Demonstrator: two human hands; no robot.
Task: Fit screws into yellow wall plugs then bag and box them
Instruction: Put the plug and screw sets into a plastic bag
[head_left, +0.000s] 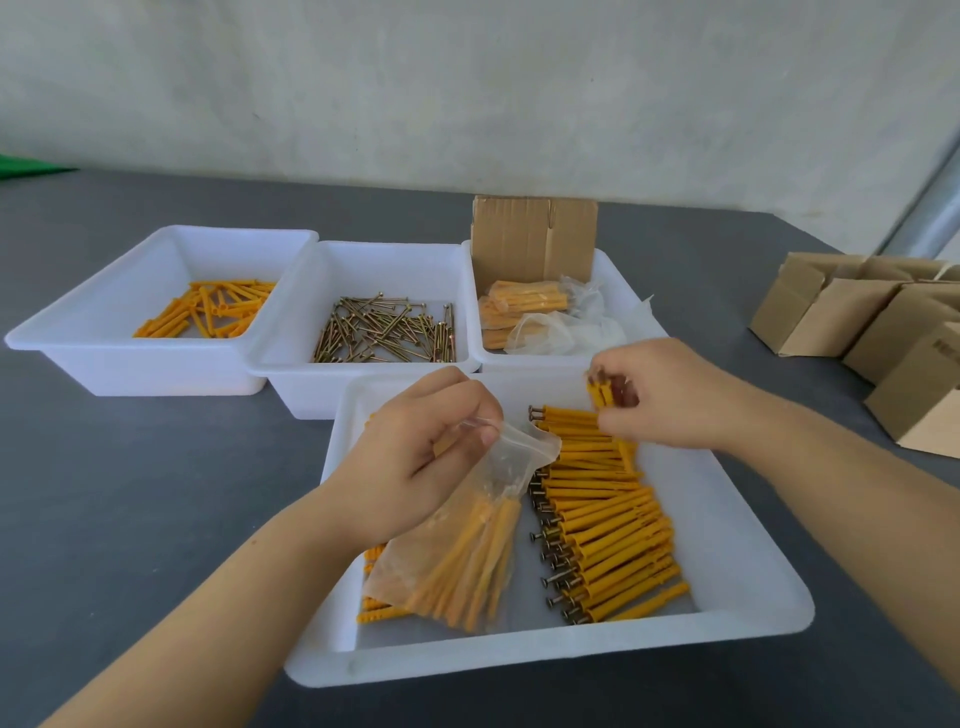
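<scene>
On the grey table (156, 493), the nearest white tray (737, 561) holds a row of assembled plugs (613, 525), yellow with screw heads showing. Over it the left hand (415, 457) pinches the mouth of a clear plastic bag (467, 561), already partly filled. The bag looks limp and slippery, best held at its rim; its contents are stiff, light and likely to slide. The right hand (670, 395) grasps a small bunch of plugs (602, 392) above the row. The folded cardboard boxes (883, 322) at right bear dark print too blurred to read.
</scene>
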